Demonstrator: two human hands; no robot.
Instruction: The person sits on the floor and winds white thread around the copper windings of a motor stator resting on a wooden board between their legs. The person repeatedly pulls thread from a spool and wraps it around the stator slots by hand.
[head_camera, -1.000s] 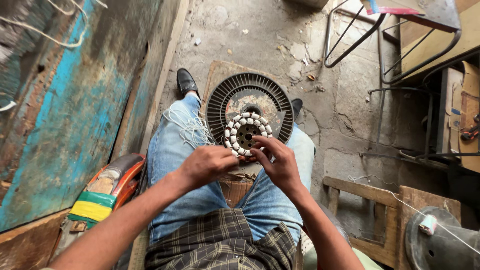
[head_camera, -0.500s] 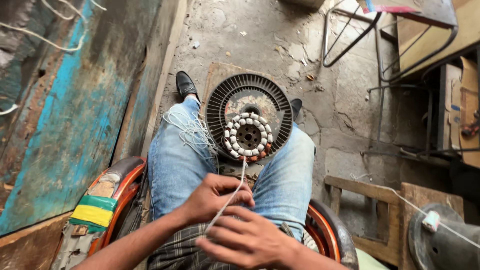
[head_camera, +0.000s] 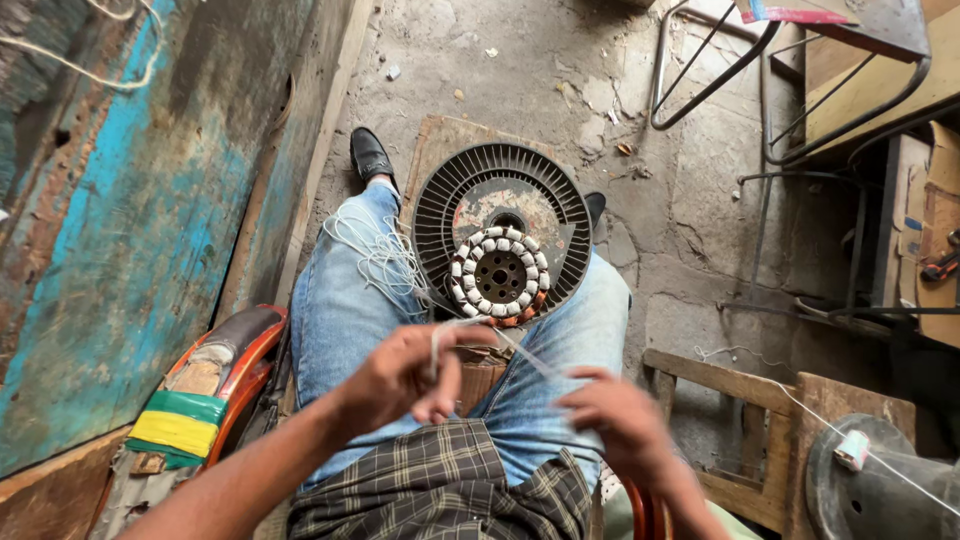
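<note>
we pinch the white thread (head_camera: 520, 352) taut between our left hand (head_camera: 405, 375) and right hand (head_camera: 615, 425), just below the stator (head_camera: 500, 275) propped between our knees, its coils mostly laced, loose thread left to tie.

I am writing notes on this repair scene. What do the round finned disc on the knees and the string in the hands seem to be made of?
The finned disc looks like dark cast metal, matt, with rust-coloured patches on its flat face. The ring of coils at its centre appears wrapped in white tape or cloth. The string between the left hand and right hand looks like thin white cotton or nylon; which one cannot be told.
</note>
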